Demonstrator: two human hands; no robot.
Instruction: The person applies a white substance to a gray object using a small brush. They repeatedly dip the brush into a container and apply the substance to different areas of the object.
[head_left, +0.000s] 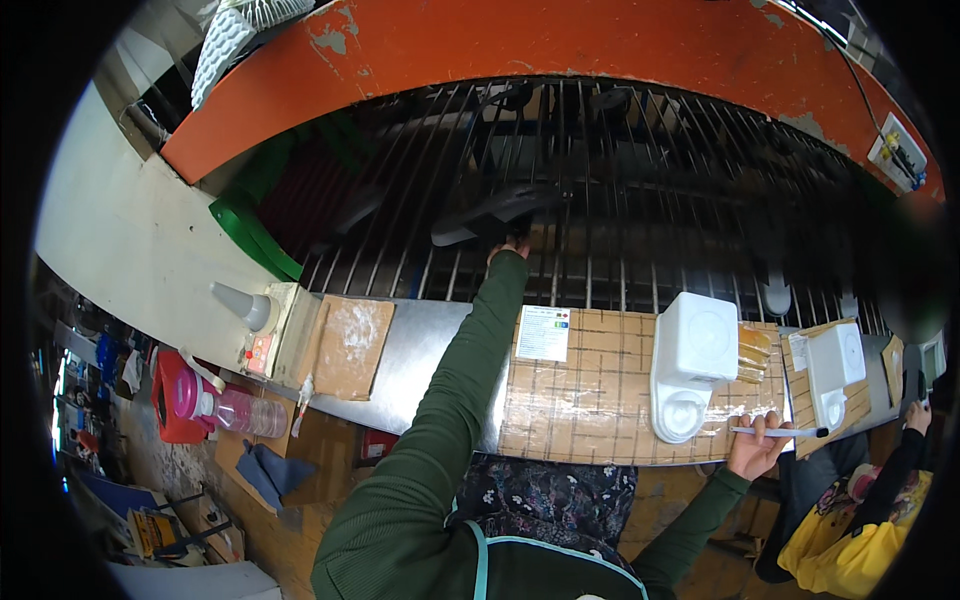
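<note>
Where a cardboard sheet covers the middle of the metal desk, a white container stands at about 3:30, clock centred on the view. Rack of dark bars at 12 o'clock beyond the desk, below an orange-red panel. Pink bottle at 8 o'clock; person in yellow at 4 o'clock, near the rim. Left arm: extended from 7 o'clock across the desk, hand just above centre, at a dark shoe-shaped piece over the bars; fingers mostly hidden, grip cannot be told. Right hand: 4 o'clock, at the near edge, fingers narrowed around a slim white tool, dark tip toward 3 o'clock
</note>
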